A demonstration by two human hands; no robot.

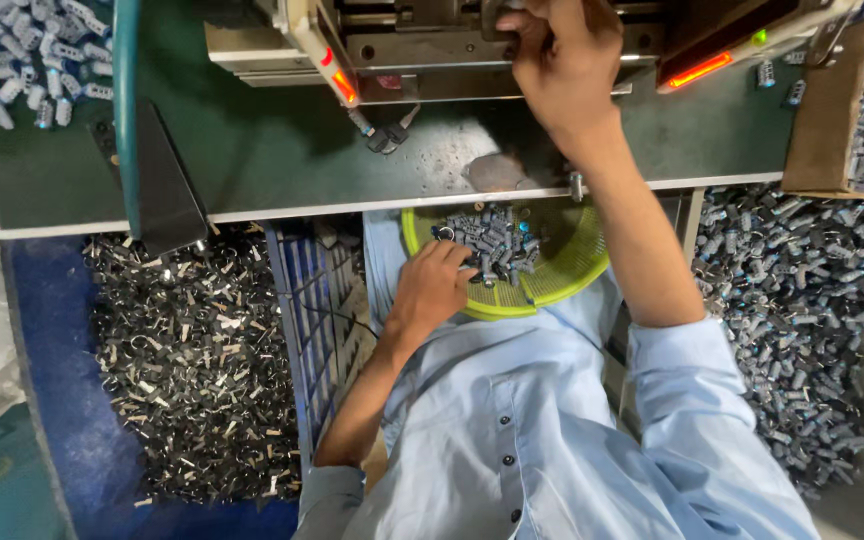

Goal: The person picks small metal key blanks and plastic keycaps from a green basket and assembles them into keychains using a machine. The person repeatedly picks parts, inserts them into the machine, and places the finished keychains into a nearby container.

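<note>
A round yellow mesh basket (562, 275) rests on my lap under the bench edge, holding a heap of small grey metal parts (497, 240). My left hand (430, 288) lies on the basket's left rim, with its fingers curled into the heap and pinching parts. My right hand (562, 55) reaches up over the green bench (272, 150) to the metal machine (422, 45). Its fingers are bunched at the machine's front fixture, and what they hold is hidden.
Orange lights glow on the machine at left (342, 85) and right (700, 68). A cardboard box of parts (832, 110) stands at the right. Loose grey parts lie piled at the far left (27, 55) and on the floor at the right (802, 300). A blue crate (317, 310) and dark scrap (192, 370) are at the left.
</note>
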